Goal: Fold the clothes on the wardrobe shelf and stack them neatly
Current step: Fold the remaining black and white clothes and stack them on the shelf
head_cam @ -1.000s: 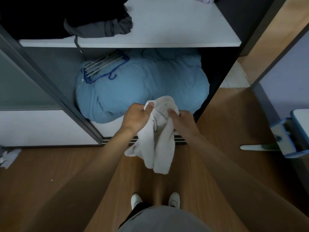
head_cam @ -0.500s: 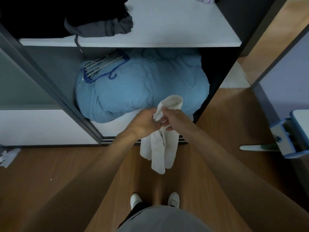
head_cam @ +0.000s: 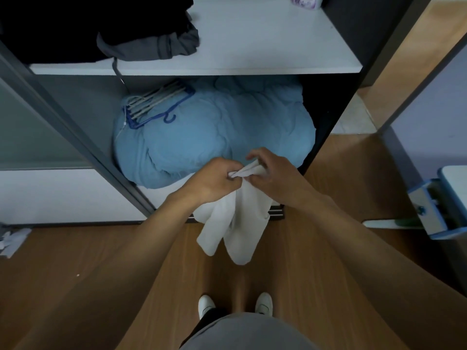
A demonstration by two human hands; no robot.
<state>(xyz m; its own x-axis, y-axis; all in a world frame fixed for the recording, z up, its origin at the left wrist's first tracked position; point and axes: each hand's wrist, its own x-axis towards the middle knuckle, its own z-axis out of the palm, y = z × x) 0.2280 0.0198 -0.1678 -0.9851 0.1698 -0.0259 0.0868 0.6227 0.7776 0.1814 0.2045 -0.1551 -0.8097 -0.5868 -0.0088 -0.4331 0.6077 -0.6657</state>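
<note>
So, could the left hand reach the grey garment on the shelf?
Probably, once freed: nothing blocks the grey garment, but left hand and right hand both pinch the white cloth.

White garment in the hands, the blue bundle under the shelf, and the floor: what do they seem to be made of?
White garment: soft matte fabric, perhaps a cotton knit; it hangs limp in loose folds.
Blue bundle: padded, quilted textile, likely a duvet; it looks puffy, with stitched dimples.
Floor: wood or wood-look laminate with a slight sheen; it shows brown grain lines.
</note>
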